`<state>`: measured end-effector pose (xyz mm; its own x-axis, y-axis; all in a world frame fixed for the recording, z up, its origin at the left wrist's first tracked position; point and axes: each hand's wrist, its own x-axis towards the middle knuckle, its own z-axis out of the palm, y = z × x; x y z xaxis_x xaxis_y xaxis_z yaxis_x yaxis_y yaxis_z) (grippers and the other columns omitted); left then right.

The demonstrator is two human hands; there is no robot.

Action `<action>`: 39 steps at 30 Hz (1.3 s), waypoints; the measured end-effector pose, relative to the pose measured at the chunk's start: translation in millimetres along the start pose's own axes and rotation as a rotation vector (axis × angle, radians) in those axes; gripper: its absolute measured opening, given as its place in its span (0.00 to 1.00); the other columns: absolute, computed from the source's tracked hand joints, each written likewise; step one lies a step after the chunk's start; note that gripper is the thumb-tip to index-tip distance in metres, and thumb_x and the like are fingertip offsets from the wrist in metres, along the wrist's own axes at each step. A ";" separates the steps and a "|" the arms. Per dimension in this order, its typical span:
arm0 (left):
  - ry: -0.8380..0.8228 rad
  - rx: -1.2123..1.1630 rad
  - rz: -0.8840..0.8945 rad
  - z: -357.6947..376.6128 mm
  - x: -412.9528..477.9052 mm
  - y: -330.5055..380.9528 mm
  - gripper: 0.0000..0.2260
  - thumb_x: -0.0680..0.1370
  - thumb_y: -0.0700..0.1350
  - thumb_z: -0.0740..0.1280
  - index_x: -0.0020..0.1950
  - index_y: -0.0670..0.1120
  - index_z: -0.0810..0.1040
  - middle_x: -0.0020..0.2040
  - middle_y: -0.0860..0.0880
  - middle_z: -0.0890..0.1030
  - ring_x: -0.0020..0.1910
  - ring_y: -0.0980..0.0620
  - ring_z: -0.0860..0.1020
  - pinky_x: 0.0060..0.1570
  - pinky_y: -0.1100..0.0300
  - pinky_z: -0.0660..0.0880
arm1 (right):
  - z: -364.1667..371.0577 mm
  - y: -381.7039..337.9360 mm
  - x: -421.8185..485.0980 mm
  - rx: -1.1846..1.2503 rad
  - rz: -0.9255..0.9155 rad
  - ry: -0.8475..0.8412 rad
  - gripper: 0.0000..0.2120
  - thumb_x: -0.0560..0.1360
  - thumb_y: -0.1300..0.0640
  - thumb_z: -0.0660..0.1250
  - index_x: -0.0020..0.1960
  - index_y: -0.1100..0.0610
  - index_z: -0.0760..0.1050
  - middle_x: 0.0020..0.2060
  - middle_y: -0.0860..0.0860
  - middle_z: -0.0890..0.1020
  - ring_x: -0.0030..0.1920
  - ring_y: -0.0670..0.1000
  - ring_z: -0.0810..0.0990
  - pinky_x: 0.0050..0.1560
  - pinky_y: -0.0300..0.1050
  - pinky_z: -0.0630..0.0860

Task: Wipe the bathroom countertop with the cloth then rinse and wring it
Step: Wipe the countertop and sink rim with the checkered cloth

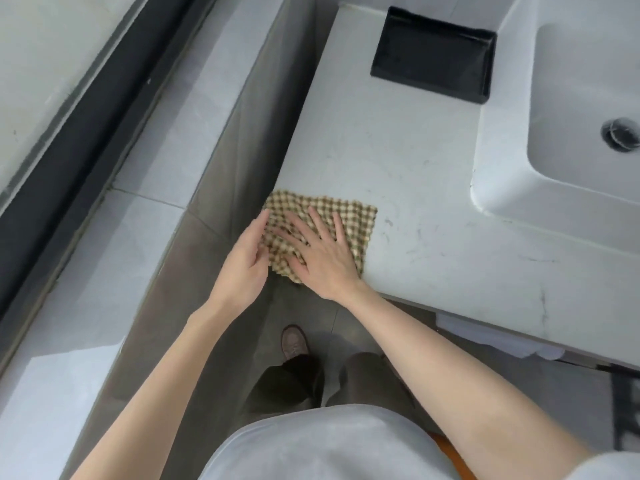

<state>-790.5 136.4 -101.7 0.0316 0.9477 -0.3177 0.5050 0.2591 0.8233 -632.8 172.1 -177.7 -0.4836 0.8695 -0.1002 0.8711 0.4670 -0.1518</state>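
**Both hands on the checked cloth at the counter's corner**

From the head camera, the only view I have, I am looking almost straight down. The brown-and-cream checked cloth (320, 233) lies spread just left of the frame's middle, on the near left corner of the pale, faintly veined stone countertop (408, 174). Its left and lower edges hang slightly past the counter's edge.

My right hand (323, 258) lies flat on the cloth, palm down, fingers spread wide and pointing toward the upper left of the frame; it presses the fabric rather than gripping it. My left hand (244, 263) comes in from the lower left and meets the cloth's left edge with its fingertips. The fingers are loosely extended, and I cannot tell whether they are pinching the fabric or only touching it.

Toward the upper middle of the frame a shallow black rectangular tray (433, 57) sits on the counter, well apart from the cloth. At the right edge, the white ceramic basin (512, 161) rests on the counter, with its dark round drain (621, 135) showing at far right.

Below the hands, in the lower middle, I see dark trousers and one brown shoe (294, 342) on the grey tiled floor (194, 271).
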 end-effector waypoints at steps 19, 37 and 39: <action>-0.175 0.828 0.366 155.5 55.3 83.1 0.22 0.80 0.44 0.58 0.75 0.52 0.62 0.75 0.49 0.63 0.76 0.46 0.58 0.73 0.47 0.54 | -17.2 225.1 -182.3 0.064 0.776 0.026 0.29 0.76 0.31 0.43 0.75 0.35 0.42 0.78 0.47 0.47 0.77 0.59 0.39 0.71 0.69 0.37; 0.117 1.014 0.140 54.9 105.1 66.0 0.27 0.78 0.59 0.57 0.76 0.58 0.56 0.76 0.40 0.58 0.75 0.39 0.57 0.70 0.42 0.60 | -36.3 222.3 10.0 0.237 0.569 0.111 0.34 0.73 0.29 0.52 0.76 0.37 0.48 0.78 0.46 0.44 0.76 0.61 0.35 0.72 0.58 0.32; 0.081 0.999 0.059 40.2 121.2 59.3 0.32 0.75 0.66 0.56 0.76 0.61 0.51 0.77 0.40 0.53 0.76 0.39 0.53 0.71 0.42 0.59 | -39.2 228.4 33.0 0.224 0.633 0.111 0.35 0.72 0.27 0.50 0.76 0.36 0.47 0.78 0.47 0.43 0.75 0.63 0.34 0.70 0.60 0.29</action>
<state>-722.0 259.1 -110.3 0.0400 0.9734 -0.2255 0.9982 -0.0289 0.0525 -446.4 313.8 -177.2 0.1354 0.9813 -0.1371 0.9390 -0.1712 -0.2981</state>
